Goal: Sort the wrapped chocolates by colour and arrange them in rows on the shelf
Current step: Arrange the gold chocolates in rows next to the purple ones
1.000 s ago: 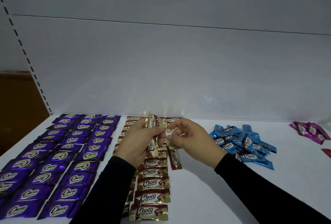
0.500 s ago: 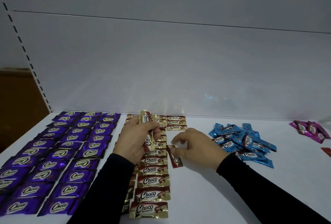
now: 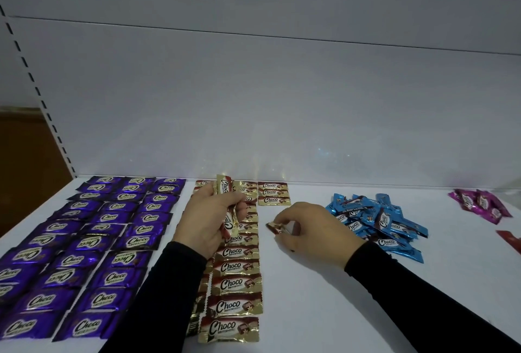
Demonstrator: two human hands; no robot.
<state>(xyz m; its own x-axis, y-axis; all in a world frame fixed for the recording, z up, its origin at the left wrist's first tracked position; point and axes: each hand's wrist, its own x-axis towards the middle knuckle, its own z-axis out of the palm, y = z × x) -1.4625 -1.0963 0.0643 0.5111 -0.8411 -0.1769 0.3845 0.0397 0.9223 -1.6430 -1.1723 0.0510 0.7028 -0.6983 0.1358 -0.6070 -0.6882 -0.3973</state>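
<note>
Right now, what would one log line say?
left hand: holds gold chocolates | right hand: pinches one gold chocolate at shelf | blue pile: unsorted

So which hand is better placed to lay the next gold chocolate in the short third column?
Right. The right hand already pinches a gold chocolate just below the short third column; the left hand grips a gold bundle over the middle column.

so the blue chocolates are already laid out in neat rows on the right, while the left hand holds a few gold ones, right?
Not quite: the head view shows the blue chocolates in a loose, unsorted heap, not in rows. The rest holds: they lie on the right, and the left hand grips several gold chocolates.
</note>
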